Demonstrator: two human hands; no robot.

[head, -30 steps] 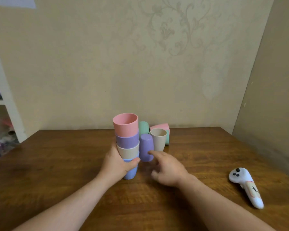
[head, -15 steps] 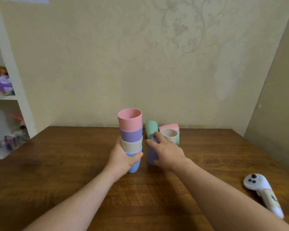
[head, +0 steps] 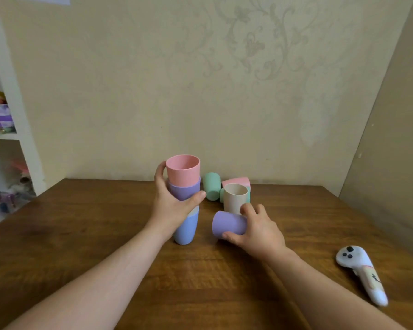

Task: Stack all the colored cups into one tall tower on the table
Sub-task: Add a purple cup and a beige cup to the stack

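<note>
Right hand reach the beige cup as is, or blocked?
Probably not yet: the right hand is shut on the purple cup, held on its side. The beige cup stands upright just beyond its fingertips with open table between, so the path looks clear once that grip is freed.

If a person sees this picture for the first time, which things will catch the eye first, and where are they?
The nested cup stack at the table's centre draws the eye first, pink on top, with the left hand wrapped around it. Just right of it, the right hand holds a purple cup tipped sideways. A white controller lies near the table's right edge.
</note>
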